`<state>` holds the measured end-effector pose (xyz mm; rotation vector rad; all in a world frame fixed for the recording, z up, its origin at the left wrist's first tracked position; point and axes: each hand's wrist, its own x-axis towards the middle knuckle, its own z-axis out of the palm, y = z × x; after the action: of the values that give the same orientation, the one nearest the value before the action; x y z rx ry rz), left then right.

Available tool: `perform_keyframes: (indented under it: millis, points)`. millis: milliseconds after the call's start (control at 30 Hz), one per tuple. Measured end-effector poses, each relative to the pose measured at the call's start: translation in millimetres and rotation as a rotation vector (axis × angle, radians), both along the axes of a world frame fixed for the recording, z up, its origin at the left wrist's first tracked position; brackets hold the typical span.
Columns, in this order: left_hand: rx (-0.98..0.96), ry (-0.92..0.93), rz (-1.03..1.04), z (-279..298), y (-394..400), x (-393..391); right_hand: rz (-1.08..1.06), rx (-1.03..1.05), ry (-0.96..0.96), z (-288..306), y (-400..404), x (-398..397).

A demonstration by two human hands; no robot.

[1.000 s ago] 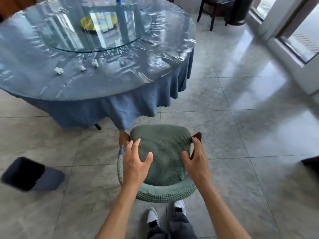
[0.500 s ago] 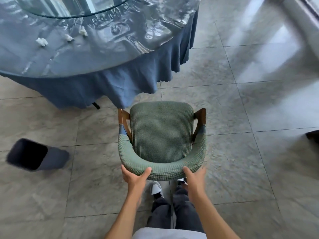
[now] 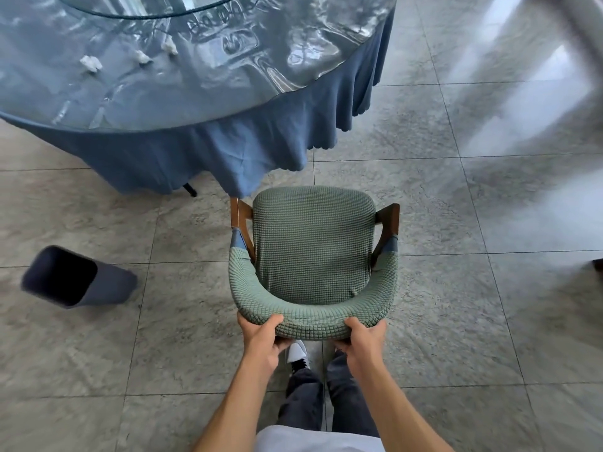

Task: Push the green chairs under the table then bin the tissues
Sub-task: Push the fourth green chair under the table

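Now both hands, left (image 3: 261,337) and right (image 3: 362,339), grip the green chair (image 3: 313,252) backrest beside the table (image 3: 195,102).

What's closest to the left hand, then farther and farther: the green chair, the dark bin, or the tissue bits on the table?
From the left hand:
1. Green chair, gripped at its backrest, right in front.
2. Dark bin, on the floor to the left.
3. Tissue bits, up on the table, ahead and left.
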<state>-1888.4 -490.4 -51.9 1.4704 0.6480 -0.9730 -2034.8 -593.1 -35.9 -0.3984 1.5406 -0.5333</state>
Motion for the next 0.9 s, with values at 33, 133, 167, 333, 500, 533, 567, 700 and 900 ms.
perform_keyframes:
  millis: [33, 133, 167, 333, 500, 533, 567, 700, 900]
  points:
    - [0.008, -0.003, 0.007, 0.2, -0.6, 0.5, 0.0, -0.003, 0.01, 0.2, -0.6, 1.0]
    - [0.034, -0.017, 0.034, 0.6, -4.1, -3.2, 0.008, -0.006, 0.029, 1.1, -5.0, -0.2]
    - [0.032, -0.028, 0.049, 1.0, -6.1, -6.2, 0.013, -0.013, 0.031, 0.6, -7.8, -1.8]
    - [0.026, -0.053, 0.148, 3.4, -22.5, -28.5, 0.087, -0.043, 0.037, -1.0, -31.6, -13.1]
    - [0.007, -0.042, 0.24, 4.9, -40.7, -42.8, 0.167, -0.072, 0.027, -2.8, -63.0, -16.2]
    - [0.003, -0.039, 0.254, 5.2, -44.5, -44.6, 0.182, -0.077, 0.025, -2.9, -69.0, -16.0]
    - [-0.002, -0.036, 0.269, 5.9, -49.2, -46.4, 0.197, -0.078, 0.025, -3.2, -75.6, -15.7]
    - [-0.021, -0.021, 0.341, 9.2, -72.1, -54.3, 0.249, -0.084, 0.024, -2.9, -104.6, -16.0]
    - [-0.034, -0.012, 0.377, 12.6, -112.6, -67.3, 0.296, -0.112, 0.009, -2.9, -153.4, -20.3]
